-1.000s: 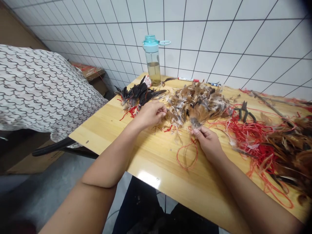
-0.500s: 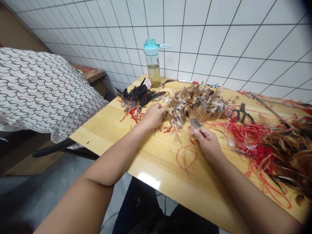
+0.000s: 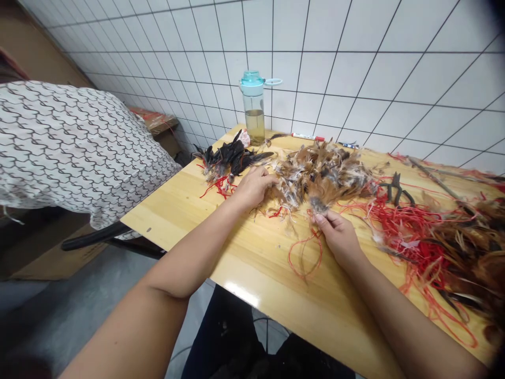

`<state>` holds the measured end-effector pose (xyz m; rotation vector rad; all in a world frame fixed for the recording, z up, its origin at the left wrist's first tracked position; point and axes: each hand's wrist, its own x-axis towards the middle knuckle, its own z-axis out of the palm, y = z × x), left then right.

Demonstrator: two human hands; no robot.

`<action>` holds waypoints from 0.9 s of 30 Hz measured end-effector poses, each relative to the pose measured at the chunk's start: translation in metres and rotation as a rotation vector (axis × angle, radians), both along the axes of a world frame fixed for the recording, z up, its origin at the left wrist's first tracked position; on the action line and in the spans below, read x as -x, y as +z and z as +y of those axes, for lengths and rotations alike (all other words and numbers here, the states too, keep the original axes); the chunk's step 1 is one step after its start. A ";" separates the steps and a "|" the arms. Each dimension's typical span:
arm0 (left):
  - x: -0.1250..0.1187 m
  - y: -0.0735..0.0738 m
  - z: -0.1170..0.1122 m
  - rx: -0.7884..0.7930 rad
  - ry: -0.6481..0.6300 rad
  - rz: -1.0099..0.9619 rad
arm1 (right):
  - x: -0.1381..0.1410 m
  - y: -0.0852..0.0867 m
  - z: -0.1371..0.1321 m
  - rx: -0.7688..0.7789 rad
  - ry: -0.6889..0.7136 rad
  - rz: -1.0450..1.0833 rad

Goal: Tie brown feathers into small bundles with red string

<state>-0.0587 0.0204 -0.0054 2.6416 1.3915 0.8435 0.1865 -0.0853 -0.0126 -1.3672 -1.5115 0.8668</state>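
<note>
My right hand (image 3: 338,234) pinches the fluffy grey base of a brown feather bundle (image 3: 321,193) between thumb and fingers. A thin red string (image 3: 305,257) hangs from that grip in a loop over the wooden table. My left hand (image 3: 255,187) lies at the left edge of a pile of brown and white feathers (image 3: 335,163), its fingers curled together against them. Whatever its fingertips hold is hidden. Behind and left of that hand is a bunch of black feathers (image 3: 226,157) with red strings.
A water bottle (image 3: 254,116) stands at the back near a red-capped marker (image 3: 307,137). To the right lie pliers (image 3: 395,190), tangled red string (image 3: 418,231) and a heap of brown feathers (image 3: 477,247). Patterned cloth (image 3: 87,152) drapes something beside the table (image 3: 158,221).
The whole view has shifted slightly, with things sitting a little lower and further right. Both hands keep almost the same place and grip.
</note>
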 end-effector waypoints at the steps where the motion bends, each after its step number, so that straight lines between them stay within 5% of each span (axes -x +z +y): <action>1: -0.001 -0.001 0.001 0.006 -0.007 0.009 | 0.000 0.000 0.000 0.001 -0.001 -0.001; 5: 0.000 0.003 0.002 0.057 0.002 -0.033 | 0.000 0.000 0.000 0.000 0.004 0.009; 9: 0.001 0.015 0.001 0.137 0.103 -0.356 | -0.001 -0.001 0.001 -0.001 0.008 0.009; 16: -0.012 0.025 -0.015 0.610 -0.034 -0.964 | -0.001 0.000 0.000 0.011 -0.001 -0.011; 27: -0.045 0.031 -0.046 0.919 -0.231 -1.007 | 0.001 -0.002 0.000 0.022 -0.029 -0.038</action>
